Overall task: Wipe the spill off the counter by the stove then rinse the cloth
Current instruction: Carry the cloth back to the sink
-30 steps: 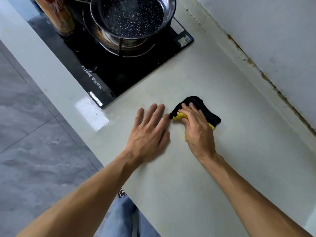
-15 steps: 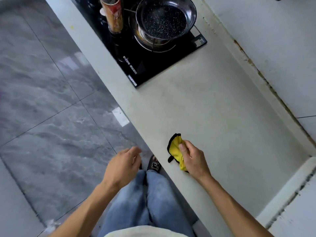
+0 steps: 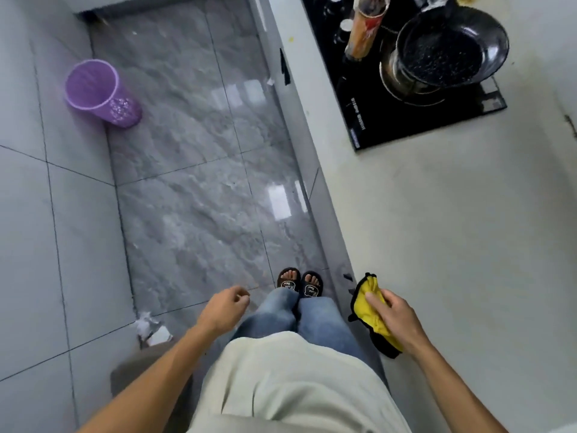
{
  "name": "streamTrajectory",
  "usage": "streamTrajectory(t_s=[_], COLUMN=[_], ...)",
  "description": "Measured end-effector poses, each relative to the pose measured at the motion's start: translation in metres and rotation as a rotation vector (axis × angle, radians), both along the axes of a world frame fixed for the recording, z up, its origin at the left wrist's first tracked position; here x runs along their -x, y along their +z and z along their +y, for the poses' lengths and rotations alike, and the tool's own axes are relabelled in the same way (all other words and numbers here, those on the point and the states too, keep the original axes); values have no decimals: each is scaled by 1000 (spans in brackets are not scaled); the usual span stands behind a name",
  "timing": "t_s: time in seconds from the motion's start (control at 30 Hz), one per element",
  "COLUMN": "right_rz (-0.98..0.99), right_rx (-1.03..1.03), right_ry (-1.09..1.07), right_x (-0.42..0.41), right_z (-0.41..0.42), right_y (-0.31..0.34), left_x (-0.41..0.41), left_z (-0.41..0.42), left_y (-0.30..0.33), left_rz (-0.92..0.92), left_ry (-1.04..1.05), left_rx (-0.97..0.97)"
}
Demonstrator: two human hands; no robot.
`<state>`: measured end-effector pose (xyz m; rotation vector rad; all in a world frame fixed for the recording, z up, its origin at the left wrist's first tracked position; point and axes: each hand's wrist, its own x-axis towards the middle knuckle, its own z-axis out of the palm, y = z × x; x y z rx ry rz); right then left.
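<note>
A yellow cloth with black edging [image 3: 370,303] is bunched in my right hand [image 3: 395,317], held at the near front edge of the pale counter [image 3: 452,229]. My left hand [image 3: 224,309] hangs loosely curled over the floor in front of my legs, holding nothing. The black stove [image 3: 415,117] lies far up the counter, well away from the cloth. No spill shows on the counter surface.
A dark speckled pan [image 3: 449,54] sits on the stove burner, with a tall orange-red canister [image 3: 365,29] to its left. A purple mesh bin [image 3: 100,93] stands on the grey tiled floor at the upper left. Crumpled paper scraps [image 3: 150,329] lie by my left forearm.
I have stepped back from the stove. My right hand lifted the cloth off the counter and drew it to the front edge. My left hand left the counter and now hangs over the floor.
</note>
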<state>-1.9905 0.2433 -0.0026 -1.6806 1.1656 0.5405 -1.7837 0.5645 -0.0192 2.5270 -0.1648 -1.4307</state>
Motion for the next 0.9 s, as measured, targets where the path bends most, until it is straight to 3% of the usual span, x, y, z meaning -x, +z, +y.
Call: streamTrajectory(t_s=[0.27, 0.57, 0.9], right_rz=[-16, -104, 94], right_rx=[29, 101, 155], right_ry=[312, 479, 467], right_x=[-89, -239, -307], right_z=[12, 41, 47], right_y=[-13, -22, -25], left_x=[51, 27, -171], left_z=[87, 141, 130], left_y=[-9, -14, -15], left_rz=[61, 157, 99], left_ry=[607, 695, 783], left_rx=[3, -60, 110])
